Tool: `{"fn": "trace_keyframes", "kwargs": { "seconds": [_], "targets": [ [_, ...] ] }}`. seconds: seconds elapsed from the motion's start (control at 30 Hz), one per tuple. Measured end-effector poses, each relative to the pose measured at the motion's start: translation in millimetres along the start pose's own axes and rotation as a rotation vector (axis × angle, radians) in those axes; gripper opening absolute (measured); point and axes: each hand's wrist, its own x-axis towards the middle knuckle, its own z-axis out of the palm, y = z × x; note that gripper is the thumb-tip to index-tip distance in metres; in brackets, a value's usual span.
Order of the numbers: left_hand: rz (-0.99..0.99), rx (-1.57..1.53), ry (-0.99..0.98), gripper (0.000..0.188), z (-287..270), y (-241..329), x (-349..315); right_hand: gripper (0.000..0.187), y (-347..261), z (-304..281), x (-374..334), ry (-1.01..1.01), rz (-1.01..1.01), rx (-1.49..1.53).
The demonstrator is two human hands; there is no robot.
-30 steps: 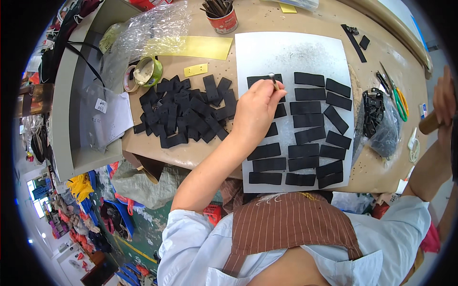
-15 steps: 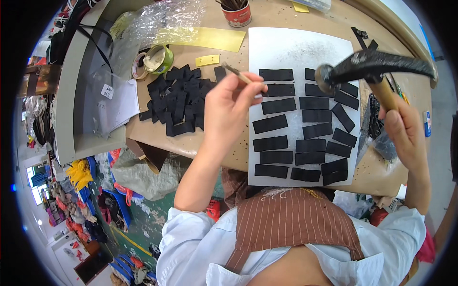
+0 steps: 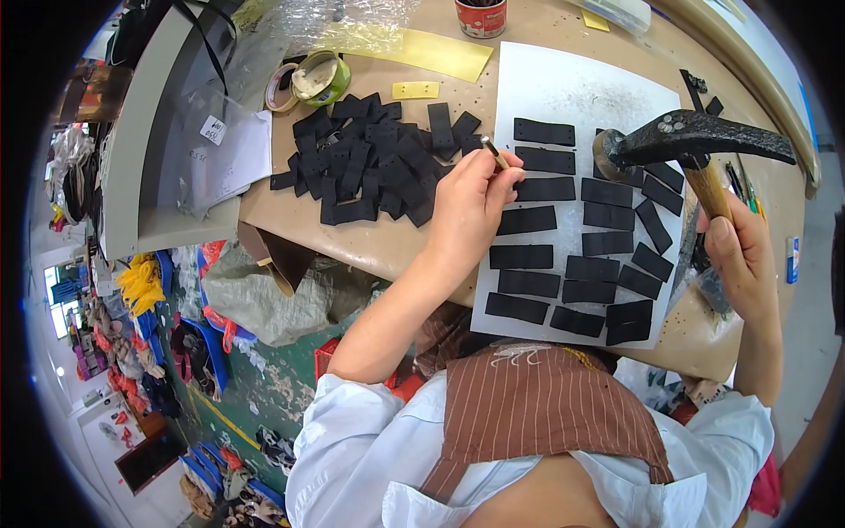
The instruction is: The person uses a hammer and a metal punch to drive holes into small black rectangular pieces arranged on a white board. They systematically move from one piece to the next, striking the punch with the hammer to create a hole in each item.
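Many black strips [image 3: 563, 264] | white sheet [image 3: 572, 88] | tan workbench [image 3: 370, 246] | cluttered floor [image 3: 264, 370]

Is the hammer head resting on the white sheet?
No, the hammer is raised in the right hand, above the strips on the white sheet.

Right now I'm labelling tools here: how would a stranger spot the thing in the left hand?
Find the white sheet covered with black strips on the tan bench. At its left edge the left hand pinches a punch: a thin metal rod, unlike the flat black pieces around it.
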Motion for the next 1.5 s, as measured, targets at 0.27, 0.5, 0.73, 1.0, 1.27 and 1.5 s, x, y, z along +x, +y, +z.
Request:
{"fn": "trace_keyframes", "kwargs": {
  "seconds": [0.27,0.5,0.73,1.0,1.27,1.5],
  "targets": [
    [0.016,-0.026,0.019,0.008,-2.2,-5.6,-1.6,0.031,-11.5,-29.6,8.8,0.119,-0.2,0.057],
    [0.318,0.379,0.002,0.008,-2.3,-6.0,-3.2,0.032,-53.5,-11.6,39.7,-0.035,-0.442,-0.15],
    [0.188,0.149,0.061,0.012,4.0,-14.1,1.1,0.032,-40.8,13.4,22.7,0.035,-0.199,0.124],
    [0.162,0.168,-0.059,0.009,-4.2,-9.5,0.8,0.043,-58.1,-28.0,21.2,0.271,-0.241,0.214],
    [0.429,0.47,0.122,0.014,3.5,-15.6,-13.0,0.017,-44.7,23.8,40.2,-0.231,-0.303,-0.459],
    [0.142,-0.033,-0.021,0.009,18.1,10.3,9.0,0.033,-18.8,-13.6,2.1,0.145,-0.076,0.105]
  ]
}}
